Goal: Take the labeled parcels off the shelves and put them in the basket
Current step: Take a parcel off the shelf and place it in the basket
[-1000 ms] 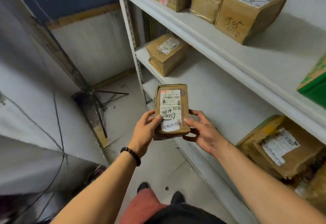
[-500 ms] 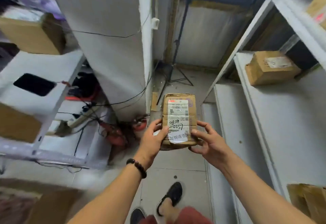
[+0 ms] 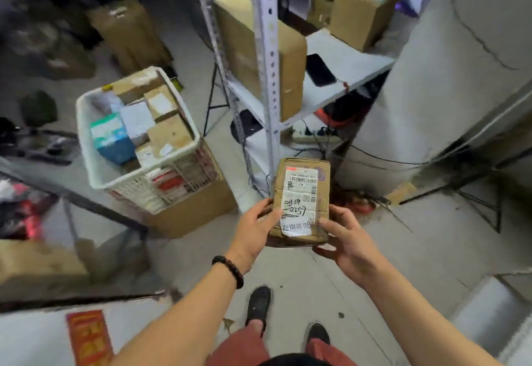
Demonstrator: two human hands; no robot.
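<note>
A small brown parcel (image 3: 302, 190) with a white barcode label and black handwriting is held in front of me, label up. My left hand (image 3: 253, 230) grips its near left edge, thumb on the label. My right hand (image 3: 344, 240) grips its near right corner from below and the side. The white plastic basket (image 3: 86, 147) stands to the left on a cardboard box, and holds several parcels, among them a blue-green one (image 3: 112, 138).
A grey metal shelf rack (image 3: 267, 57) stands straight ahead with tall brown boxes (image 3: 244, 46) and a dark phone (image 3: 319, 70) on it. Cables and a power strip (image 3: 313, 135) lie under it. A grey pillar (image 3: 449, 83) rises at right. More boxes stand on the floor at left.
The view has swung left from the shelves past the pillar, bringing the basket into sight. Both hands have kept the same hold on the parcel.
</note>
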